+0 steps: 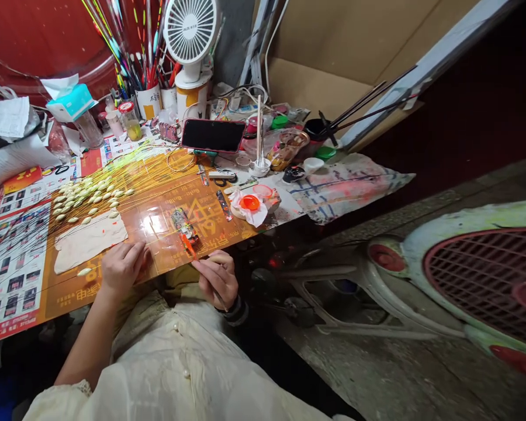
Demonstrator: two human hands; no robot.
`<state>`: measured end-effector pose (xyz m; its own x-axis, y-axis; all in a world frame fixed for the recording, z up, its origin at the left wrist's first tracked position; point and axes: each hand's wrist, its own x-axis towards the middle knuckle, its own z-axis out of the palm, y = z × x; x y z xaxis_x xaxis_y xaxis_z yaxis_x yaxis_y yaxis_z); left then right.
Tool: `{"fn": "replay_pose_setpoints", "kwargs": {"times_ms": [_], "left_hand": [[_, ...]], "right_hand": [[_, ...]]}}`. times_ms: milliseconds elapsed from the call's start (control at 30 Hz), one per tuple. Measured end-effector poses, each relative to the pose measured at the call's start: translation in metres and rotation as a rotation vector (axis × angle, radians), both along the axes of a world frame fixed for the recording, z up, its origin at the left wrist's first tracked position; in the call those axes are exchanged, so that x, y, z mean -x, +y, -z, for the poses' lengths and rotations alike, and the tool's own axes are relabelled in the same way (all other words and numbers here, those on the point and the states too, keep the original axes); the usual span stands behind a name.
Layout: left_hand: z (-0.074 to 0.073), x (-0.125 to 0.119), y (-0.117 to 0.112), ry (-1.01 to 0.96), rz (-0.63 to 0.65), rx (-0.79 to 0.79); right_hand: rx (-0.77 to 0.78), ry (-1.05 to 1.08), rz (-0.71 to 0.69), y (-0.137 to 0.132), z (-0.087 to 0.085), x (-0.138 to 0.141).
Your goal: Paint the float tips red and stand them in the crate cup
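1. The left hand [123,269] is rested on a glossy orange poster [166,292] near the front edge of the desk [284,210]. Its fingers [134,252] are loosely curled and slightly apart, with nothing clamped.
2. The right hand [217,279] is held just right of the left hand, over the front edge of the desk. Its fingers [203,268] are pressed together and clamped on a thin orange-tipped stick [188,247].
3. The orange tip is held just beside a small paint-smeared bundle [183,228], which is lying on the poster. Contact between them cannot be told.
4. A sheaf of thin stems with pale bulbs [87,202] is laid across the left half of the desk, the stems fanning toward the back edge.
5. A pale rag [90,241] is lying under the bulbs' front side, just beyond the left hand. One loose pale bulb [84,272] is seen near the front edge.
6. An orange-topped jar [249,203] is set on crumpled tissue [254,213], right of the right hand.
7. A black phone [213,135] is propped near the back edge, behind the poster.
8. Cups of long painted sticks [149,99] and a white desk fan [190,35] are placed in the back left corner.
9. A paint-stained cloth [346,187] is hanging off the right end of the desk.
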<state>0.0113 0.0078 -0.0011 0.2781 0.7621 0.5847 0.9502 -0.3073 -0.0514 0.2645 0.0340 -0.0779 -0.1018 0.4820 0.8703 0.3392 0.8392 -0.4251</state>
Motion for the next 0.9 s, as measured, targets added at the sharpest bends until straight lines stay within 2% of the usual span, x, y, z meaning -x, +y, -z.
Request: {"fn": "replay_pose_setpoints", "kwargs": {"times_ms": [233,533,900], "left_hand": [[0.002,0.0,-0.002,-0.001,-0.015,0.018],[0.003,-0.001,-0.003,-0.01,-0.032,0.025],[0.0,-0.002,-0.003,0.001,-0.02,0.02]], "right_hand": [[0.052,-0.037,0.027,-0.003,0.01,0.012],[0.096,-0.074,0.068,-0.005,0.013,0.015],[0.083,-0.096,0.03,-0.005,0.012,0.015]]}}
